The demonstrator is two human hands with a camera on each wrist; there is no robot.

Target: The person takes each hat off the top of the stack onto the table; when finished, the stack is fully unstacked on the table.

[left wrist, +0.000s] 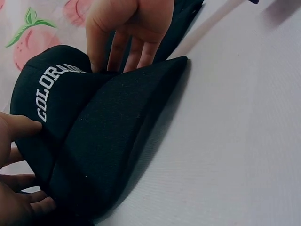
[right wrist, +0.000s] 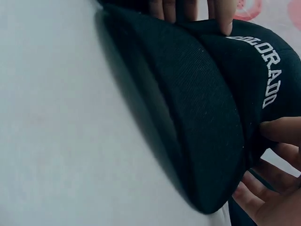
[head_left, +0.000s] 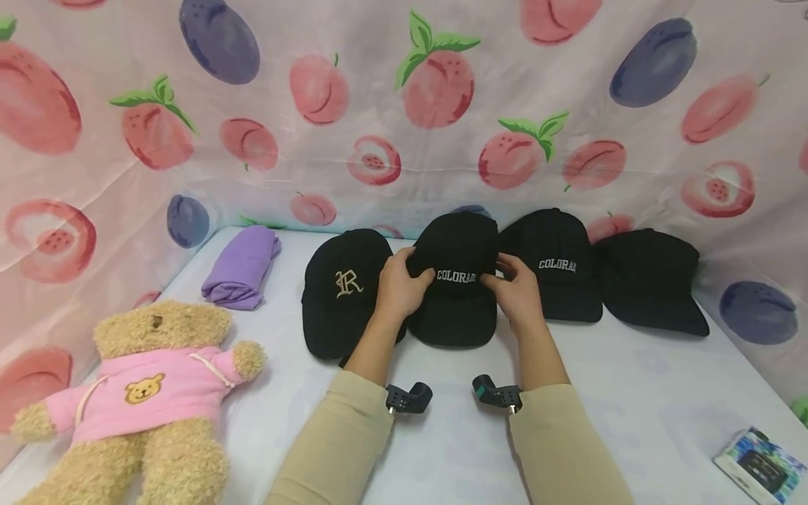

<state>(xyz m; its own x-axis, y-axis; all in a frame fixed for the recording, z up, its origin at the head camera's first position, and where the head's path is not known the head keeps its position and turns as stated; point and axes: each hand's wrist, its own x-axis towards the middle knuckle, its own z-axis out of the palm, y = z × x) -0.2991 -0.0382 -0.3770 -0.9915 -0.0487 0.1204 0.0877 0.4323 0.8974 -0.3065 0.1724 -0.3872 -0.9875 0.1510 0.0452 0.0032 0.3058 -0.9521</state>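
A black baseball cap (head_left: 453, 308) with white COLORADO lettering sits between my two hands, its brim toward me. My left hand (head_left: 404, 284) grips its left side, thumb on the front panel by the first letters and fingers tucked around the edge. On the opposite side my right hand (head_left: 519, 291) holds it in the same way, thumb near the last letters. From the left wrist view, the brim (left wrist: 108, 136) curves out close over the white surface. The right wrist view shows my right hand's fingers (right wrist: 256, 188) bent beneath the cap's side.
A black cap with a gold R (head_left: 348, 283) lies to the left. Another COLORADO cap (head_left: 555, 280) and a plain black cap (head_left: 650, 280) lie to the right. Also around are folded purple cloth (head_left: 240, 270), a teddy bear (head_left: 151, 386) and a small colourful box (head_left: 760, 463).
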